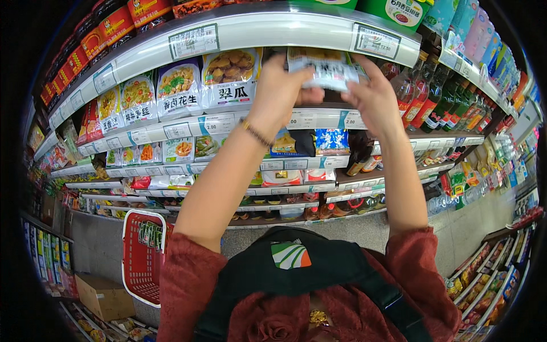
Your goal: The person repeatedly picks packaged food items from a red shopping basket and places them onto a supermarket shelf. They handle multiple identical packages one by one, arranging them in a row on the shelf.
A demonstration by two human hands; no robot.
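- Curving in a white band across the top of the scene, the upper rail (285,28) carries framed price tags (194,43).
- Above the upper rail, dark jars with red labels (114,25) line its left stretch, and green tubs (399,11) sit near its right end.
- Below the upper rail's left stretch, food pouches (179,85) stand side by side, upright, fronts outward; below its right end stand bottles (436,94) with red or green labels and glass.
- Farther below the upper rail come more stocked tiers, then a grey speckled floor (353,233).
- Well below the upper rail and toward its left, a red basket (139,279) stands with green packets (151,233) inside; a brown cardboard box (105,296) is lower and farther left.
- Just below the upper rail, right of its middle, a pale packet (336,74) is up between both hands.
- Its printed, silvery edge points away from the upper rail, toward the wearer; its coloured part lies nearer the rail. As seen, its longer side runs roughly along the rail, dipping slightly to the right, but foreshortening and blur hide the true long axis.
- The left hand (282,91) has its fingers bent around the packet's left side, holding it.
- The right hand (373,94) is part-curled at the packet's right edge, thumb low; I cannot tell whether it pinches.
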